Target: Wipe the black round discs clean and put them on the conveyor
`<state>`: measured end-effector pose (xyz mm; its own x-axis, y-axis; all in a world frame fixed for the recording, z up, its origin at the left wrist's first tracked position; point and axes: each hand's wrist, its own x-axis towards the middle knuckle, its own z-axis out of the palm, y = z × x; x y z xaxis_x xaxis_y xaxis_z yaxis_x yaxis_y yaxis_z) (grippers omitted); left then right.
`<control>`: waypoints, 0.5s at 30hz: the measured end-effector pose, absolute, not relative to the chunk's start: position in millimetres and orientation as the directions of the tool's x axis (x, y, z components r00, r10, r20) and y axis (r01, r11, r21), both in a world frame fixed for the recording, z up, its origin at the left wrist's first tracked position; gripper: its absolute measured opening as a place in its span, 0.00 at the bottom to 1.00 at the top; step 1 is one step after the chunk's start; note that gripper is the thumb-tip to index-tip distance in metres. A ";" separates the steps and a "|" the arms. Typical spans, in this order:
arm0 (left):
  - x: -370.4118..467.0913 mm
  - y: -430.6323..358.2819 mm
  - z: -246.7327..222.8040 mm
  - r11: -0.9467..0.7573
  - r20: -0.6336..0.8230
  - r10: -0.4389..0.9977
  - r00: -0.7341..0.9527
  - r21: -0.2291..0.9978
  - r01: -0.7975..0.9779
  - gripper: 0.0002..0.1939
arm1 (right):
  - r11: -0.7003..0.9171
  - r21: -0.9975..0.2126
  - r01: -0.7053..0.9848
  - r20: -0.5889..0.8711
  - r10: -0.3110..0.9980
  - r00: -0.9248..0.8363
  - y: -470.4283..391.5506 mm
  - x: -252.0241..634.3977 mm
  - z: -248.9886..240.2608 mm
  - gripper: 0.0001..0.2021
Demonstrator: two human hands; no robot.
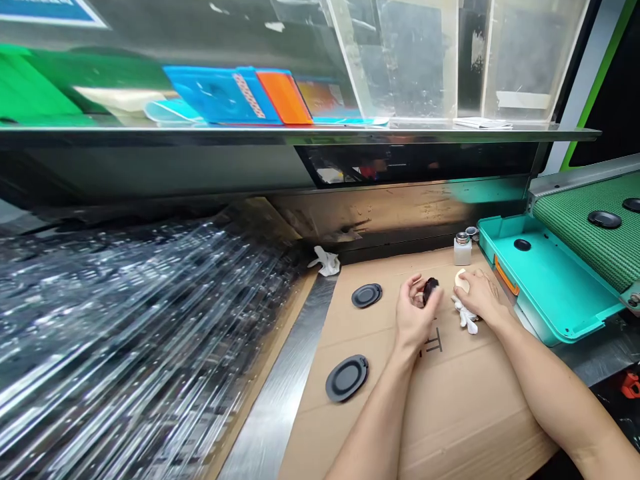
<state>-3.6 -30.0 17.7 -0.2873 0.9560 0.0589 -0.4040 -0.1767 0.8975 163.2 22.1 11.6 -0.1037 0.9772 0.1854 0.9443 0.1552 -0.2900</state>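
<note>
My left hand is closed round a small black part, its fingers partly wrapped over it, so its full shape is hidden. To the right, my right hand grips a pale cream, rounded piece whose kind I cannot make out. Just below that hand lies a crumpled white cloth or glove on the cardboard sheet. Two dark grey oval lids rest flat left of my left hand, one farther off and one nearer. A small white bottle with a metal cap stands behind my right hand.
A turquoise tray with a black round part sits at the right, beside a green conveyor belt carrying dark parts. Stacked clear plastic packaging fills the left. A metal shelf spans the back above the bench.
</note>
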 end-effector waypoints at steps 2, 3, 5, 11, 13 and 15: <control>3.5 -39.3 19.7 -0.252 0.161 0.942 -0.294 0.918 -0.307 0.35 | 0.156 -0.295 0.943 0.183 0.978 -0.104 22.3 162.8 10.9 0.13; 6.2 -43.5 20.8 -0.259 0.178 0.946 -0.270 0.918 -0.301 0.36 | 0.151 -0.297 0.943 0.178 0.979 -0.101 22.3 162.7 10.8 0.13; 10.4 -49.6 22.9 -0.252 0.184 0.955 -0.233 0.917 -0.309 0.36 | 0.145 -0.298 0.943 0.168 0.981 -0.098 22.7 162.6 10.7 0.13; 15.5 -49.0 23.5 -0.223 0.116 0.946 -0.303 0.910 -0.349 0.34 | 0.154 -0.296 0.943 0.158 0.981 -0.111 25.0 164.1 9.7 0.15; 14.8 -46.5 21.4 -0.212 0.092 0.939 -0.331 0.913 -0.347 0.33 | 0.155 -0.296 0.943 0.153 0.982 -0.114 25.2 164.4 9.5 0.16; 13.1 -44.5 18.2 -0.210 0.098 0.938 -0.334 0.924 -0.318 0.33 | 0.151 -0.295 0.944 0.152 0.982 -0.110 24.9 164.4 9.7 0.16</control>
